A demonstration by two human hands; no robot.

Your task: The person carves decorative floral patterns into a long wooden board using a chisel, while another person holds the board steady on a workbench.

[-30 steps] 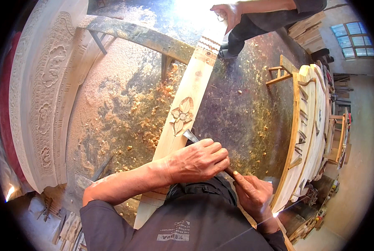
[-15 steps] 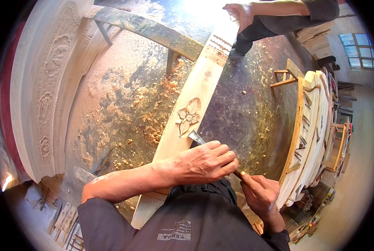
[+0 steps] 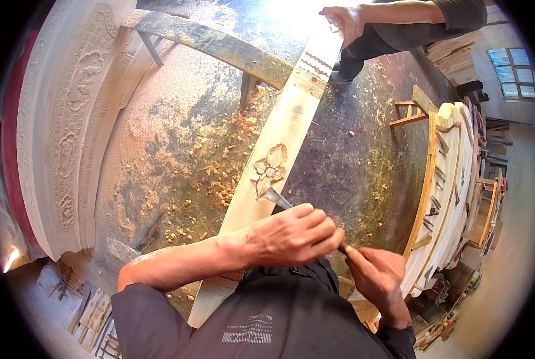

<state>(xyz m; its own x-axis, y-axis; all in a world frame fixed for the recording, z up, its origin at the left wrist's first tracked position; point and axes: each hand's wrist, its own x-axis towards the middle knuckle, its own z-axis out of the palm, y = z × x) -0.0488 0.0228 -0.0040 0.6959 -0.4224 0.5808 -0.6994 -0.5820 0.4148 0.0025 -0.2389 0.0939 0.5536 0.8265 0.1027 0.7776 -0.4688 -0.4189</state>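
A long pale wooden board (image 3: 261, 140) slants away from my body, with a carved flower (image 3: 270, 171) of pointed petals on its face. The flat metal tip of a wood chisel (image 3: 277, 199) rests at the flower's lowest petal. My left hand (image 3: 294, 233) is wrapped round the chisel's shaft, its forearm lying across the board. Farther back along the same tool, my right hand (image 3: 376, 274) grips the handle end. Both hands are closed, and most of the handle is hidden inside them.
At the board's far end is another person's hand (image 3: 346, 23). A wooden bench (image 3: 210, 45) crosses beneath the board. Wood shavings (image 3: 219, 188) litter the floor. Large carved panels (image 3: 70, 119) stand at left; several chisels (image 3: 438, 173) lie on a pale bench at right.
The chisel tip has shifted slightly left and down along the lowest petal. My right hand has turned and moved a little to the right, still on the handle.
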